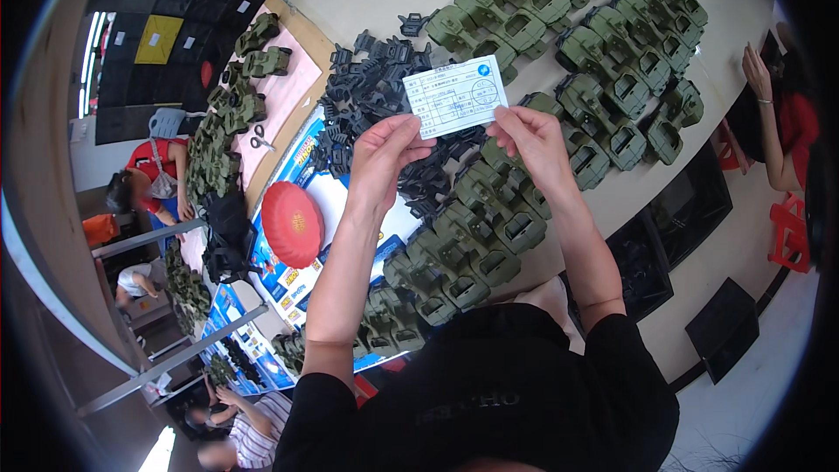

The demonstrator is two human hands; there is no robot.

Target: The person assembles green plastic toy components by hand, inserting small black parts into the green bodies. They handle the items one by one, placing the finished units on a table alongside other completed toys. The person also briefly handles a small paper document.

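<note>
A small white printed card with a blue round mark and a stamped circle is held up over the table, facing me. My left hand pinches its lower left corner between thumb and fingers. At the lower right corner, my right hand grips it the same way. Below and behind the card lies a heap of black plastic parts. Rows of green toy vehicle bodies stand just under my hands, and more green vehicle bodies line up to the right.
A red scalloped plate rests on a blue and white printed sheet at left. Scissors lie on a pink sheet near other green vehicles. People sit or stand at left and right; a red stool is at far right.
</note>
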